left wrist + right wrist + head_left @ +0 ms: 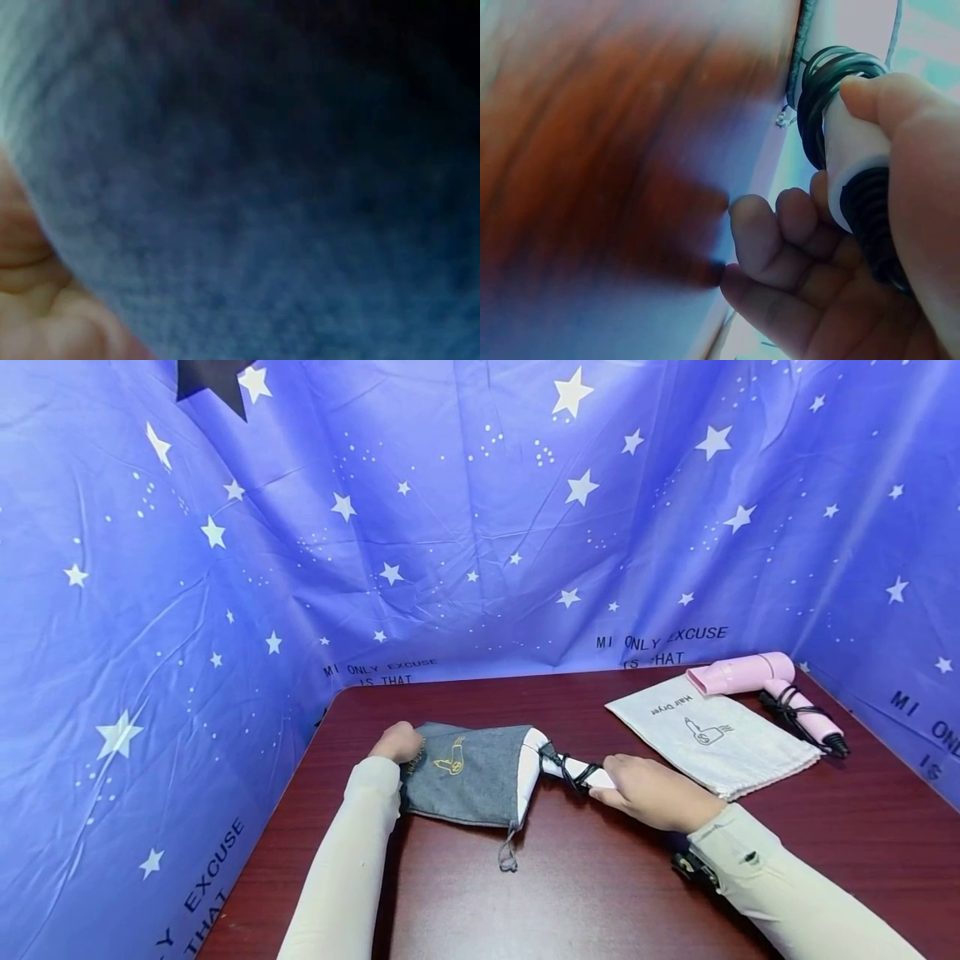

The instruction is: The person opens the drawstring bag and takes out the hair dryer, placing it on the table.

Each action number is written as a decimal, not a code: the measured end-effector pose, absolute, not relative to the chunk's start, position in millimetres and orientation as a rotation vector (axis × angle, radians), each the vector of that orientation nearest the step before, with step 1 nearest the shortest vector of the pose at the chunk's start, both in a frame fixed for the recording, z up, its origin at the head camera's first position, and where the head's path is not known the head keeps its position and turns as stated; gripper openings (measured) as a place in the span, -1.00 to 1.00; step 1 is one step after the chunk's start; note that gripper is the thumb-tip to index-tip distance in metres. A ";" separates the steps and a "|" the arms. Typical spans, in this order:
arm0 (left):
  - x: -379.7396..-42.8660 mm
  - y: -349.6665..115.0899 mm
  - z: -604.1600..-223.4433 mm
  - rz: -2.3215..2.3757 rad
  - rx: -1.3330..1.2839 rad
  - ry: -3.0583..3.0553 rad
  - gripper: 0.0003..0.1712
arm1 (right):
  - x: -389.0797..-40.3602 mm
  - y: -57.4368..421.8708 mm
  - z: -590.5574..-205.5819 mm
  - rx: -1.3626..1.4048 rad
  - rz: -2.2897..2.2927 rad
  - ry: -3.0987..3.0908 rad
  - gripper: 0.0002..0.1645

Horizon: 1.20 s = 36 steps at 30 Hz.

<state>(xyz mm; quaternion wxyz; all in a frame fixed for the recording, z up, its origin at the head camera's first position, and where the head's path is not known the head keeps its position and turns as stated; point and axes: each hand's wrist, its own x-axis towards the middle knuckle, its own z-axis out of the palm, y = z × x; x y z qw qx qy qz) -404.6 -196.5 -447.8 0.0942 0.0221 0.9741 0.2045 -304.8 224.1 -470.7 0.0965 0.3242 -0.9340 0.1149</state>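
A white hair dryer (531, 770) lies with its head mostly inside a grey drawstring bag (476, 789), whose printed side faces up. Its handle sticks out of the bag's mouth to the right, with a black cord (821, 97) wound round it. My right hand (656, 789) grips the end of that handle between thumb and fingers. At the bag's left, closed end, my left hand (397, 742) holds the cloth, its fingertips partly hidden. Blurred grey fabric fills most of the left wrist view, with curled fingers (52, 322) at its lower left.
On the dark red table (585, 893), a white drawstring bag (720, 747) printed "Hair Dryer" lies at the right. A pink hair dryer (742, 675) with a bound black cord rests partly over its far edge. Blue star-patterned cloth (465, 527) hangs behind and at both sides.
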 end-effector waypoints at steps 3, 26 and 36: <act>-404.6 -196.7 -448.8 0.604 0.074 2.899 -0.71 | -303.8 224.7 -469.5 0.962 0.353 -2.767 -0.61; -404.3 -198.2 -447.4 0.677 0.088 2.834 -0.66 | -301.7 228.3 -471.7 0.950 0.339 -2.755 -0.60; -401.1 -199.8 -446.2 0.717 0.058 2.828 -0.67 | -300.1 227.5 -469.7 0.947 0.341 -2.769 -0.62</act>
